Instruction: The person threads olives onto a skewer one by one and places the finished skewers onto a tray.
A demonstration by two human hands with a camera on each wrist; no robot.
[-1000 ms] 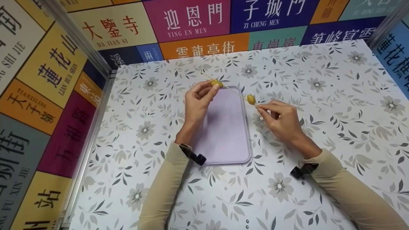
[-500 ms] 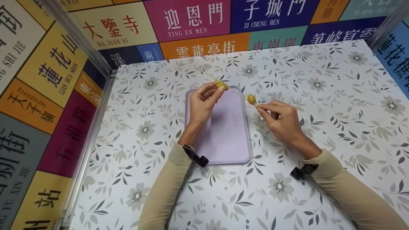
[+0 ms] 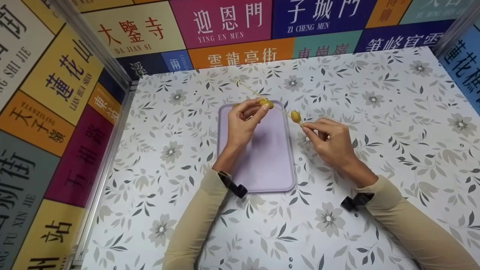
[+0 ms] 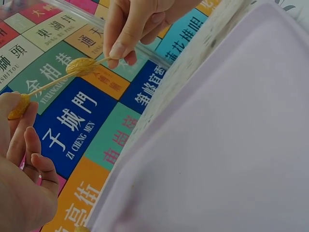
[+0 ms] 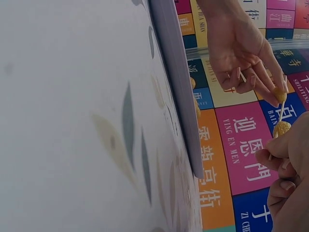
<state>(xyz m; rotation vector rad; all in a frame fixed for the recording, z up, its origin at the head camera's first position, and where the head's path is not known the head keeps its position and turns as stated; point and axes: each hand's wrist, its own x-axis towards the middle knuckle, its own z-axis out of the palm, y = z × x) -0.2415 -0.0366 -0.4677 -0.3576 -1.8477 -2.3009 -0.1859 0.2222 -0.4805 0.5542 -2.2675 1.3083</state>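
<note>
A thin wooden skewer slants between my two hands over the far part of a lilac tray. My left hand pinches a small yellow fruit on it between thumb and fingers; one end of the skewer sticks out beyond, to the far left. A second, wrinkled yellow fruit sits farther along, beside the fingertips of my right hand. Those fingers pinch the skewer's near end. A bare stretch of skewer separates the two fruits. Their exact kind cannot be told.
Partly behind my left hand, something yellow shows at the tray's far left corner. Flower-patterned covering lies over the table. Colourful lettered panels stand along the back and sides. Each wrist wears a small black camera.
My left hand has moved right and slightly nearer, bringing its fruit along the skewer toward the second one. The right hand stays almost still, and yellow now shows at the tray's far left corner.
</note>
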